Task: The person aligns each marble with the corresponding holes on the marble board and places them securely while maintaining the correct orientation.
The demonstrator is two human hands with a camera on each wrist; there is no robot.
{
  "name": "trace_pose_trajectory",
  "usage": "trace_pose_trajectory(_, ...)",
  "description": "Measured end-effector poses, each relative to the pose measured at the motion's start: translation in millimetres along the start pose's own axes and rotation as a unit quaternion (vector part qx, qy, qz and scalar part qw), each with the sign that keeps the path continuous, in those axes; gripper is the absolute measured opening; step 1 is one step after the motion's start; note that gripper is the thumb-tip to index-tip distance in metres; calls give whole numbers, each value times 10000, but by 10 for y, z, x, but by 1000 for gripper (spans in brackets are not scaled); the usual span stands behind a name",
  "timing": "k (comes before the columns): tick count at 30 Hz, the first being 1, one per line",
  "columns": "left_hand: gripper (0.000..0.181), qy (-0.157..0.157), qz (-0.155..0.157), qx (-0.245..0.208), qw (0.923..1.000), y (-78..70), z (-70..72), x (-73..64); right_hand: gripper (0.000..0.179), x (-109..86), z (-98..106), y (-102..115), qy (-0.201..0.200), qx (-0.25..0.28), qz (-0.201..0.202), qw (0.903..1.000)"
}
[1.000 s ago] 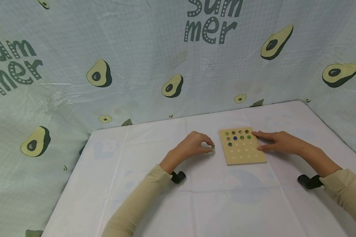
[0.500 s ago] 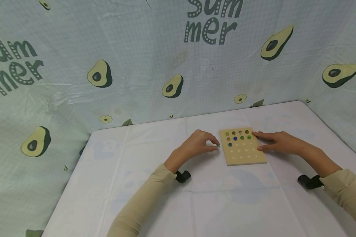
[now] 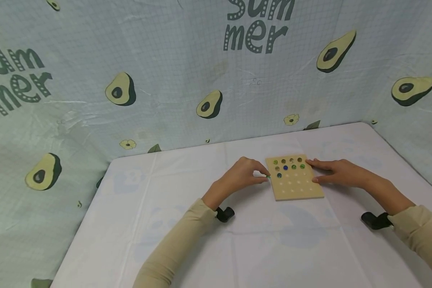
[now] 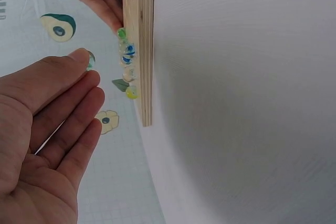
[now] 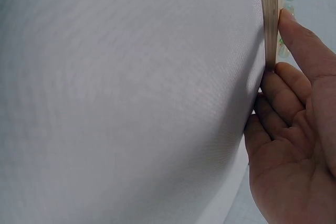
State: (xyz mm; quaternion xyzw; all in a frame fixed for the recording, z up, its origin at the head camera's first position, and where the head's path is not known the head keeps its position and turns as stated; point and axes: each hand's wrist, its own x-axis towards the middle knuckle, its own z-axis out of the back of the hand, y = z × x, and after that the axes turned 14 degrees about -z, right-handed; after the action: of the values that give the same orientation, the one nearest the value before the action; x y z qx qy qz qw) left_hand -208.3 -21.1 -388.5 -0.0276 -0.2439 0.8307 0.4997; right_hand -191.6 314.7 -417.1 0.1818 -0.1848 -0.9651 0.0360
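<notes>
Between thumb and index finger, my left hand [image 3: 242, 174] pinches a small clear green glass marble [image 4: 91, 61]. It is just off the left edge of a square wooden board [image 3: 299, 193]. Rows of shallow round hollows cover the board. Marbles fill the far two rows, among them a blue marble [image 3: 285, 168], and a dark marble [image 3: 279, 175] sits at the left of the third row. My right hand [image 3: 347, 174] rests at the board's right edge, fairly straight fingers touching it. In the right wrist view its thumb [image 5: 296, 32] lies on the top face.
The board lies flat on a table with a white cloth [image 3: 259, 248]. A pale curtain [image 3: 165, 72] printed with avocados and lettering hangs behind and beside the table. Both wrists wear a black camera, such as the left wrist camera [image 3: 225, 214].
My left hand has moved right with the pinched marble, up to the board's left edge. The right hand and the board have stayed still.
</notes>
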Motion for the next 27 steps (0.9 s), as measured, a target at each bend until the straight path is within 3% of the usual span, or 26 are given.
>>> trace_pose_trajectory(8,19,-23,2,-127,9999,-15,-9,10,89,-5,-6,-3,32,27,-28,10000)
trace_pose_trajectory(16,20,-154,-215,-51,9996,-64,-9,76,89,-4,-2,4,8,-66,-54,10000)
trace_pose_trajectory(27,22,-209,-78,-57,9997,-118,-11,203,88,-4,12,17,-5,1,-13,10000)
